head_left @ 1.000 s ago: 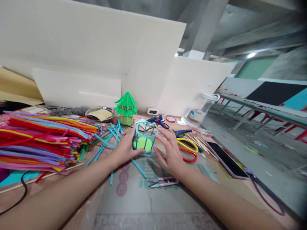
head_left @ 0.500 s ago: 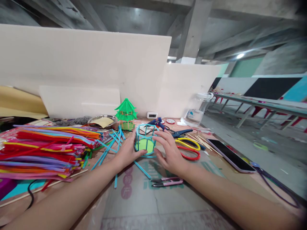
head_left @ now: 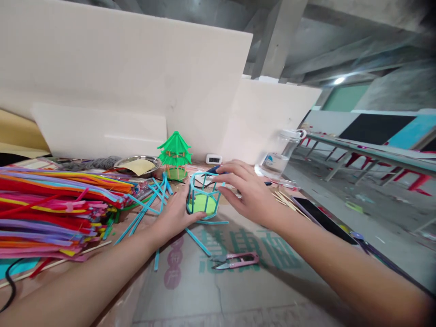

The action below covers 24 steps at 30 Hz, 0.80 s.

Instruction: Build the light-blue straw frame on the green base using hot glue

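A small cage-like frame (head_left: 202, 195) of light-blue sticks with a green round base stands on the table. My left hand (head_left: 175, 213) grips its left side and lower edge, thumb under the base. Just right of and above the frame, my right hand (head_left: 247, 188) hovers with its fingers stretched toward the dark-blue glue gun (head_left: 214, 170), whose tip shows past the fingertips. Whether the fingers touch the gun I cannot tell.
A big pile of coloured pipe cleaners (head_left: 57, 204) lies at left, loose blue sticks (head_left: 153, 200) beside it. A finished green pagoda model (head_left: 175, 154), metal dish (head_left: 138, 163), pink snips (head_left: 235, 260), phone (head_left: 318, 213), clear jar (head_left: 281, 154) and wooden skewers (head_left: 284, 200) surround the work area.
My right hand lifted off the frame's right side and moved up and back toward the glue gun, now covering the scissors. My left hand stays on the frame.
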Motion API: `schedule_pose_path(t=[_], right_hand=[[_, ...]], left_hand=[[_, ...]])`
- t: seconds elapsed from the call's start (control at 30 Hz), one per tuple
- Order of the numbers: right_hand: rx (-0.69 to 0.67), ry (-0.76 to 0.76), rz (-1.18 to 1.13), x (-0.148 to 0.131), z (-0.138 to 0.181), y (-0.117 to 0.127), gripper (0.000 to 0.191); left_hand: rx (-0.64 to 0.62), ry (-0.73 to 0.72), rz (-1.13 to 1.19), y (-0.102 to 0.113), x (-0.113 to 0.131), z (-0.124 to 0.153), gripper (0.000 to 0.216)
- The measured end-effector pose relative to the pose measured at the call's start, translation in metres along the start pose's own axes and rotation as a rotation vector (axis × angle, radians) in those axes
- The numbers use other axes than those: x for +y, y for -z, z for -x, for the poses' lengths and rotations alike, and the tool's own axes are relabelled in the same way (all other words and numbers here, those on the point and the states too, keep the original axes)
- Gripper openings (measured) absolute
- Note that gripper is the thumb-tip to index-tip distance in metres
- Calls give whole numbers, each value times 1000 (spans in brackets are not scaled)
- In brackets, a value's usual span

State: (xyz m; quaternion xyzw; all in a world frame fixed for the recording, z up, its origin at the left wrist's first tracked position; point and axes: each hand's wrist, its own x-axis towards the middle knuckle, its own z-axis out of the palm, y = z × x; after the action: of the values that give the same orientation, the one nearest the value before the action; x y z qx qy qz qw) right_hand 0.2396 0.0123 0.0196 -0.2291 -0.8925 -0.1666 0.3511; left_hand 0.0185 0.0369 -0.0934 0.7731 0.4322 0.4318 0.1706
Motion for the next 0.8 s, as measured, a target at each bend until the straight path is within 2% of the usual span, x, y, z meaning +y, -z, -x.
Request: schedule_pose_path(t=[0.17, 0.3, 0.47, 0.8], right_hand=[[-95, -38, -50, 4, -28, 11, 13], [-235, -73, -91, 2, -29, 17, 12], [-172, -106, -100, 3, -11, 7, 12], [-187, 19, 22, 7, 1, -13, 14]], left_hand=[[-23, 9, -22, 1, -1, 1, 96], [-30, 9, -34, 1, -3, 1, 96], [-46, -16, -13, 2, 0, 1, 92], [-34, -28, -30, 3, 2, 1, 93]])
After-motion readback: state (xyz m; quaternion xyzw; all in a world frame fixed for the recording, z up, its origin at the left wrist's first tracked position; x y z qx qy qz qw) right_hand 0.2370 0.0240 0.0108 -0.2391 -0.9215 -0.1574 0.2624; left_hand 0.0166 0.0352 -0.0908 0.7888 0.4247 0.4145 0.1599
